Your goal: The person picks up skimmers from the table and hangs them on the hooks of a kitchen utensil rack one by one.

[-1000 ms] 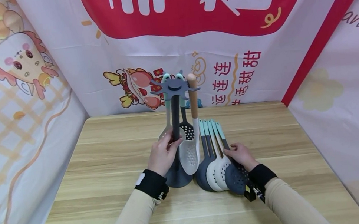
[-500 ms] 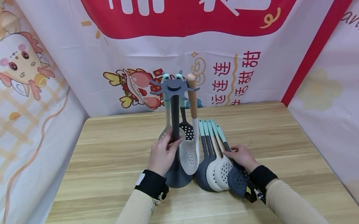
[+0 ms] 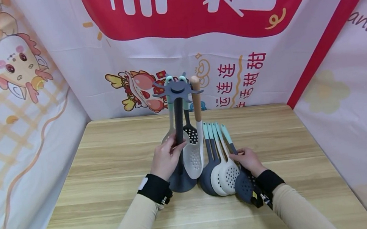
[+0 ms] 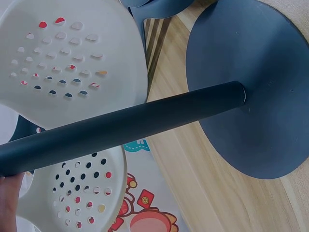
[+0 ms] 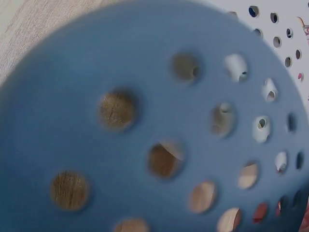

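Observation:
In the head view my left hand (image 3: 165, 156) grips the pole (image 3: 178, 119) of a dark utensil stand, whose round base (image 4: 260, 87) fills the right side of the left wrist view. From the stand's hooked top (image 3: 177, 88) hang a white slotted spoon (image 3: 194, 161) with a wooden handle, a dark perforated utensil (image 3: 191, 135) and a pale one behind the hand. My right hand (image 3: 249, 160) pinches a dark skimmer (image 3: 244, 188) near the lower end of its mint handle. Its perforated head (image 5: 145, 53) nearly fills the right wrist view.
Between the stand and my right hand leans a row of mint-handled utensils, including a dark solid-headed one (image 3: 206, 178) and a white skimmer (image 3: 229, 177). The wooden table (image 3: 113, 157) meets printed cloth walls (image 3: 71, 67) at the back and sides.
The dark skimmer has shifted a little right, away from the row, showing more of the white skimmer's holes. My left hand and the stand stay where they were.

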`<action>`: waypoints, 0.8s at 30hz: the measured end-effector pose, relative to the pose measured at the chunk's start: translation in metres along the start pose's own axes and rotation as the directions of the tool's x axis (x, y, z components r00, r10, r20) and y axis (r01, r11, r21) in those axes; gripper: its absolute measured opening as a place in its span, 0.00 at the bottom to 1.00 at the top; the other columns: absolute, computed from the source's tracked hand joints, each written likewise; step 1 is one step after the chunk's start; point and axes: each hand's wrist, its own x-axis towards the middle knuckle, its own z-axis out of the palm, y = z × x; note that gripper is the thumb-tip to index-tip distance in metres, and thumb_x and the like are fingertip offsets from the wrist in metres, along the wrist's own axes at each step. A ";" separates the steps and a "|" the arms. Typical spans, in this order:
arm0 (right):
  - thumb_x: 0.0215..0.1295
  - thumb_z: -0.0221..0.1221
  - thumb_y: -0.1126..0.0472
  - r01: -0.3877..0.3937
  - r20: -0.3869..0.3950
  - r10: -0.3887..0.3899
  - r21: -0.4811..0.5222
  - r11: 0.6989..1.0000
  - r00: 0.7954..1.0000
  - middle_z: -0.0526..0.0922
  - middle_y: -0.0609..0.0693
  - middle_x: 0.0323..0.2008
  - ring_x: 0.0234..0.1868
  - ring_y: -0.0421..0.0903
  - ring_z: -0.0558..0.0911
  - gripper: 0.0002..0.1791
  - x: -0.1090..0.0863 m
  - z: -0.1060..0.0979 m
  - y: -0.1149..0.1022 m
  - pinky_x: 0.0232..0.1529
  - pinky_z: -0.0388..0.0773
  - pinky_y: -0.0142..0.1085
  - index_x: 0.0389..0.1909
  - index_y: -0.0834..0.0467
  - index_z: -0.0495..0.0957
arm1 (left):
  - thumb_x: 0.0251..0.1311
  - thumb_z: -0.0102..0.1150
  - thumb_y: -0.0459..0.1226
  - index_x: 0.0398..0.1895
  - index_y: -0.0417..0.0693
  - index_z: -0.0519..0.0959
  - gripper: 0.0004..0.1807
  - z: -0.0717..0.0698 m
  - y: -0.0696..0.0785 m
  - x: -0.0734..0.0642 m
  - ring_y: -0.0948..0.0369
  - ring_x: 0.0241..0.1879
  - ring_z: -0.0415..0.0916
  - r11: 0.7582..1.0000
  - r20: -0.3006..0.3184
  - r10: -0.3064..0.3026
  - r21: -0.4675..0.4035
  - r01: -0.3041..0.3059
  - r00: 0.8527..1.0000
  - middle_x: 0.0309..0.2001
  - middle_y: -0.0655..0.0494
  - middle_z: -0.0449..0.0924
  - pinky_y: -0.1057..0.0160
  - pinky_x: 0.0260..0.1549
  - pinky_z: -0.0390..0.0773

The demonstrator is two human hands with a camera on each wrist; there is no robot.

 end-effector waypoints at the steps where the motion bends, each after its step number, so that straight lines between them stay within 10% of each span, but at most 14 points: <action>1: 0.68 0.59 0.53 0.005 -0.009 -0.005 -0.002 1.000 1.000 0.77 0.64 0.49 0.46 0.54 0.77 0.28 0.000 0.000 0.000 0.37 0.74 0.34 0.59 0.70 0.71 | 0.66 0.61 0.36 0.52 0.43 0.80 0.13 0.000 0.000 0.000 0.55 0.45 0.86 1.000 -0.001 0.001 -0.002 -0.001 1.000 0.45 0.49 0.87 0.59 0.46 0.84; 16: 0.72 0.54 0.55 0.051 -0.050 -0.054 -0.061 0.997 0.997 0.75 0.63 0.49 0.48 0.55 0.74 0.22 -0.006 -0.005 -0.006 0.44 0.72 0.41 0.57 0.69 0.73 | 0.66 0.61 0.36 0.52 0.39 0.79 0.14 0.001 0.000 0.001 0.54 0.45 0.86 1.000 -0.002 0.006 -0.009 -0.006 1.000 0.44 0.48 0.87 0.59 0.45 0.85; 24: 0.72 0.54 0.59 0.130 -0.066 -0.136 -0.089 0.987 0.988 0.76 0.56 0.33 0.32 0.48 0.74 0.17 -0.015 -0.006 -0.010 0.30 0.68 0.32 0.49 0.70 0.76 | 0.66 0.61 0.36 0.51 0.41 0.79 0.13 0.001 0.001 0.001 0.54 0.45 0.86 1.000 0.000 -0.004 -0.017 0.004 1.000 0.44 0.48 0.87 0.59 0.45 0.85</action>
